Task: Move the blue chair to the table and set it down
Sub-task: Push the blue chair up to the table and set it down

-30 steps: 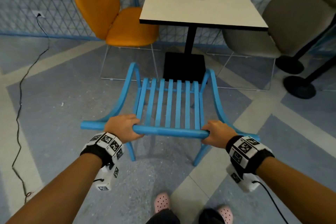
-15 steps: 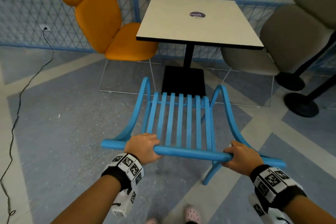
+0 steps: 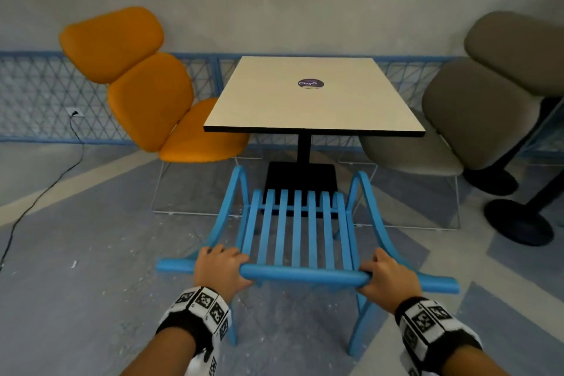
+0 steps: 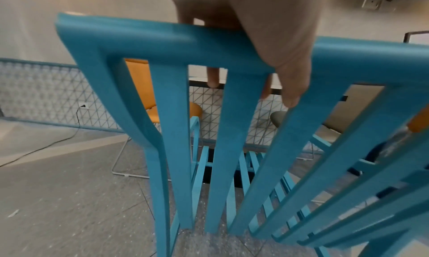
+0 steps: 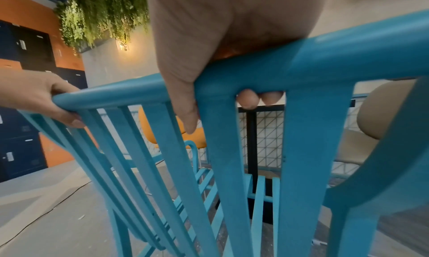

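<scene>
The blue slatted chair (image 3: 300, 232) stands in front of me, its seat facing the square cream table (image 3: 311, 101) on a black pedestal. My left hand (image 3: 221, 265) grips the chair's top back rail (image 3: 305, 275) near its left end, and my right hand (image 3: 387, 276) grips it near the right end. In the left wrist view my left hand (image 4: 260, 46) wraps over the blue chair's rail (image 4: 148, 39), fingers curled behind it. The right wrist view shows my right hand (image 5: 197, 46) curled over the rail (image 5: 325, 59). Whether the chair's legs touch the floor I cannot tell.
An orange padded chair (image 3: 152, 94) sits left of the table, a grey-brown padded chair (image 3: 476, 107) to its right. Black round bases (image 3: 518, 226) stand at far right. A black cable (image 3: 39, 192) runs across the floor on the left. A blue mesh fence (image 3: 45, 101) lines the wall.
The chair and both hands have moved forward toward the table; the chair's front now reaches the table's black base. The grip of both hands is unchanged.
</scene>
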A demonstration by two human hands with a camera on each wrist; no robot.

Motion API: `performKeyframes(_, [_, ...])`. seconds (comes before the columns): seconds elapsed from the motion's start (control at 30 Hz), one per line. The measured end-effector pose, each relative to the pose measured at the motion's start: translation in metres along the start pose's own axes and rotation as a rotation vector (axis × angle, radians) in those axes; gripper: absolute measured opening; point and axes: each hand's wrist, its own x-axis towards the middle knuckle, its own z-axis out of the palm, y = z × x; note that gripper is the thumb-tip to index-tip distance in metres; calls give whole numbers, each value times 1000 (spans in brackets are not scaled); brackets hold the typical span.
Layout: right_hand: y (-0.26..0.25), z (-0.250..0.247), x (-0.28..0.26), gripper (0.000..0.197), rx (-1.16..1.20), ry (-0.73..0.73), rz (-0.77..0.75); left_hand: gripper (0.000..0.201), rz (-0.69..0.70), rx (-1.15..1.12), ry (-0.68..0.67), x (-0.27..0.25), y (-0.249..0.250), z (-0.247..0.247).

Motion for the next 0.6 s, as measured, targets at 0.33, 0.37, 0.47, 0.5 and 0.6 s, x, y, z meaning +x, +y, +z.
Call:
performKeyframes(0.33, [7, -11, 16, 27, -133, -123, -29, 89, -66, -223, 3, -10, -6, 0])
performKeyframes(0.37, [7, -11, 14, 27, -132, -129, -31, 96, -73, -286, -43, -11, -8, 0])
performKeyframes(0.47, [10, -7, 5, 28, -181, -131, -42, 90, -55, -292, -9, -17, -10, 2])
performKeyframes(0.5, [11, -5, 1, 28, -189, -134, -36, 84, -51, -280, 0, -19, -10, 3])
performKeyframes(0.6, [15, -1, -2, 31, -197, -118, -23, 74, -58, -288, 33, -23, -8, 9])
